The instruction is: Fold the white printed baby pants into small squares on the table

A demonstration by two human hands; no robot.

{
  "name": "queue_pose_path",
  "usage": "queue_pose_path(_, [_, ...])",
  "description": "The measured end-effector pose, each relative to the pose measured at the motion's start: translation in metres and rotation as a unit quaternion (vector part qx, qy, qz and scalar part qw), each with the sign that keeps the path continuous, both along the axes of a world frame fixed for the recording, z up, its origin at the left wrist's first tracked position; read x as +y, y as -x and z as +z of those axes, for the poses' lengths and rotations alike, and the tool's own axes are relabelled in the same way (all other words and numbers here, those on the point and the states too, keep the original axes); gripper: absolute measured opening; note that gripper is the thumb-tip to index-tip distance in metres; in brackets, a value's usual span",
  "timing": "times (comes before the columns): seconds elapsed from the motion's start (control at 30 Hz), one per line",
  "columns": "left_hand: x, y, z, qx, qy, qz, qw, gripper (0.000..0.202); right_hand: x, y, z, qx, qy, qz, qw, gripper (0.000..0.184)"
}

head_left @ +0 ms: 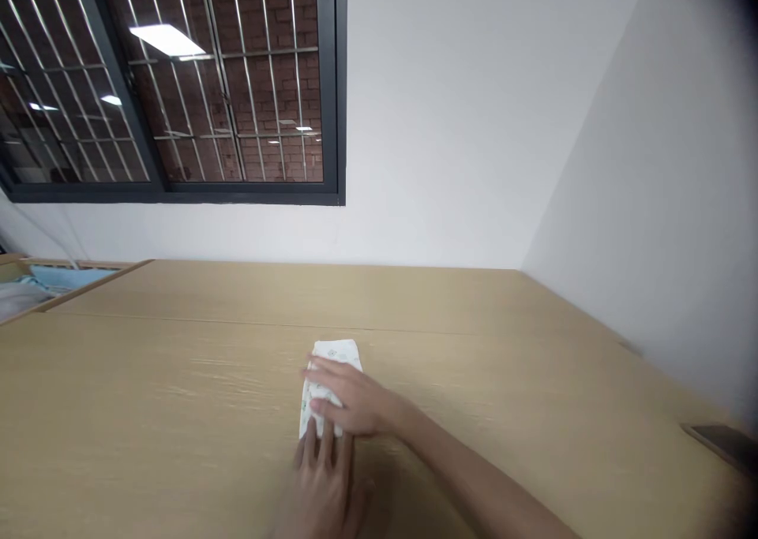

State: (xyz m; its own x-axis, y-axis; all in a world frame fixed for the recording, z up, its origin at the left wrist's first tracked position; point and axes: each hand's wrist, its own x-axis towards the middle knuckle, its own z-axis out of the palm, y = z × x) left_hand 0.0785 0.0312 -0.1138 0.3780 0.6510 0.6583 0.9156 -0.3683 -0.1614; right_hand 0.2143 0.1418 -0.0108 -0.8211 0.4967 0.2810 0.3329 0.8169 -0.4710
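A flat, white folded piece with small grey and green prints (336, 352) lies on the wooden tabletop, looking like a folded diaper or cloth; its exact kind does not show. Across its middle lies my right hand (352, 397), palm down with fingers stretched to the left. My left hand (320, 476) comes in from below, fingers extended and apart, its fingertips at the near edge of the white piece. The left hand's lower part is blurred. Both hands press flat rather than wrap around anything, and they partly cover the piece.
The light wooden tabletop (178, 413) has a seam and reaches the white wall (438, 129). A dark rectangular inset (726, 444) sits at the right. Beyond the left edge lie blue items (71, 276) in a wooden-edged space. A barred window (237, 89) is above.
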Motion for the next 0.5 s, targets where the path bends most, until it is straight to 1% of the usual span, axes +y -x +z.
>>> queue_pose_path(0.07, [-0.005,-0.003,-0.021,0.029,-0.059,0.029,0.997,0.058,-0.02,0.006,-0.002,-0.02,0.024,0.079,0.996,0.054])
queue_pose_path(0.1, [-0.006,-0.004,-0.029,0.039,-0.072,0.037,0.996,0.057,-0.027,0.008,-0.005,-0.027,0.033,0.102,0.994,0.055])
queue_pose_path(0.13, [-0.005,-0.004,-0.034,0.046,-0.077,0.041,0.995,0.057,-0.03,0.009,-0.01,-0.034,0.038,0.115,0.992,0.055])
queue_pose_path(0.2, [-0.003,-0.004,-0.041,0.045,-0.077,0.044,0.995,0.057,-0.031,0.01,-0.023,-0.047,0.036,0.121,0.991,0.054])
queue_pose_path(0.27, [-0.001,-0.003,-0.043,0.032,-0.079,0.041,0.996,0.058,-0.023,0.009,-0.035,-0.055,0.013,0.111,0.992,0.053])
queue_pose_path(0.33, [0.0,-0.001,-0.044,0.029,-0.083,0.04,0.995,0.059,-0.01,0.008,-0.044,-0.067,-0.019,0.093,0.993,0.053])
queue_pose_path(0.5, [0.001,0.008,-0.047,0.064,-0.076,0.042,0.994,0.075,0.034,0.007,-0.056,-0.107,-0.077,0.035,0.991,0.058])
